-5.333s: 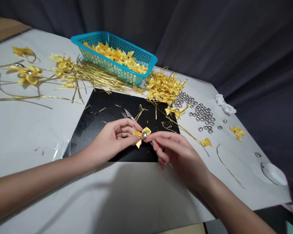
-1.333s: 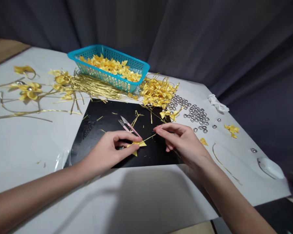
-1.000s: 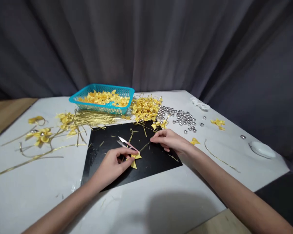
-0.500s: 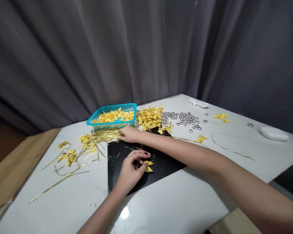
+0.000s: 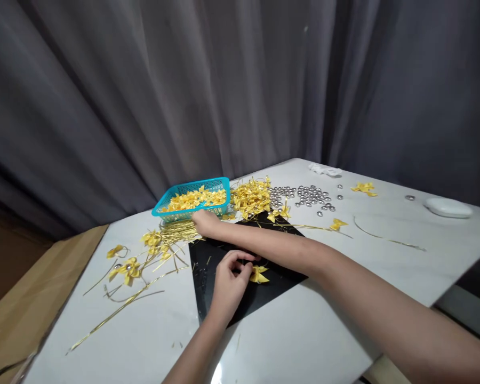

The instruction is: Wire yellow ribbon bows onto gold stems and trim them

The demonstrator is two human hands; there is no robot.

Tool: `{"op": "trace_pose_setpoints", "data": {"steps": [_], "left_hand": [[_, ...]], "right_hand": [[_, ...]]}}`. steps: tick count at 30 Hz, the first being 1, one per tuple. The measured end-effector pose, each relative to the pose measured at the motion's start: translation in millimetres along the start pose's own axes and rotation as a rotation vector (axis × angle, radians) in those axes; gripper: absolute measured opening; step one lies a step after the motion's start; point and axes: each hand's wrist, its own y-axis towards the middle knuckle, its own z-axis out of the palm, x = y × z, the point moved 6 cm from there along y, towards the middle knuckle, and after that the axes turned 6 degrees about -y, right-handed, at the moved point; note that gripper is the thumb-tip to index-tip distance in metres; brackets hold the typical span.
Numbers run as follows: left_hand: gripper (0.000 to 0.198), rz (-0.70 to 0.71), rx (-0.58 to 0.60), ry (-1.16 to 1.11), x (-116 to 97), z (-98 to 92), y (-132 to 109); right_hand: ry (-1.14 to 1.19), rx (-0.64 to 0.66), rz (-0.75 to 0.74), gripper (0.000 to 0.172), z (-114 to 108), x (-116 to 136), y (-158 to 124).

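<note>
Over the black mat (image 5: 206, 274), my left hand (image 5: 231, 285) pinches a yellow ribbon flower (image 5: 259, 274) between thumb and fingers. The flower's pointed petals stick out to the right of the fingertips. My right hand (image 5: 206, 222) reaches across, above the left, to the right end of a bundle of thin gold wires (image 5: 178, 230). Its fingers are curled in on the wires, and the fingertips are hidden behind the hand. Just beyond it stands a turquoise basket (image 5: 157, 212) holding many yellow ribbon pieces (image 5: 196, 198).
Right of the basket lie a heap of yellow flowers (image 5: 251, 198) and scattered silver beads (image 5: 312, 195). Finished-looking flowers (image 5: 128, 271) with wire stems lie on the left of the white table (image 5: 144, 330). Farther right are a loose wire (image 5: 388, 240) and a white oval object (image 5: 448, 208).
The view has shifted slightly, so the table things appear farther right and mostly lower. My right hand stays at the gold wires, its fingers more curled; my left still holds the flower.
</note>
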Motion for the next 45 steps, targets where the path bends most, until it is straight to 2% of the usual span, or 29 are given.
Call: {"op": "trace_pose_setpoints", "data": {"steps": [4,7,10,15,18,20,22,25,28,39,42,45], "left_hand": [[0.02,-0.045,-0.098,-0.098,-1.2,-9.9,-0.4],[0.037,-0.052,-0.201,-0.18,-5.8,-19.1,-2.5],[0.053,-0.065,-0.252,-0.247,-9.1,-22.1,-4.7],[0.071,-0.029,-0.204,-0.337,-14.5,-11.8,-8.9],[0.06,-0.028,-0.155,-0.317,-15.7,-3.0,-12.2],[0.049,-0.052,-0.157,-0.305,-14.4,-0.1,-13.5],[0.048,-0.085,-0.18,-0.307,-11.8,0.2,-13.6],[0.047,-0.142,-0.197,-0.308,-6.5,-0.7,-12.1],[0.039,-0.168,-0.243,-0.294,-1.8,-4.9,-11.5],[0.036,-0.107,-0.377,-0.188,-0.2,-18.5,-17.8],[0.031,-0.067,-0.37,-0.137,-3.7,-19.8,-17.5],[0.028,-0.03,-0.301,-0.117,-8.6,-15.5,-17.2]], "right_hand": [[0.246,-0.042,0.035,0.031,-17.0,-8.1,-2.6],[0.518,-0.095,0.06,0.025,-31.7,-13.7,-21.5],[0.866,-0.097,0.078,0.015,-37.4,-18.5,-60.8],[1.373,0.084,0.169,0.031,-18.4,-27.9,-136.9],[1.595,0.127,0.256,0.03,-5.3,-37.6,-161.6],[1.716,0.134,0.297,0.027,-0.6,-42.7,-167.4],[1.811,0.137,0.319,0.024,0.1,-45.3,-168.4],[1.903,0.123,0.339,0.02,-2.6,-45.3,-168.3],[1.943,0.117,0.368,0.015,-3.3,-43.0,-170.2],[1.948,0.15,0.402,0.013,5.4,-39.5,-174.5],[1.948,0.158,0.411,0.015,4.5,-40.1,-173.9],[1.949,0.129,0.423,0.022,-1.1,-47.6,-169.4]]}}
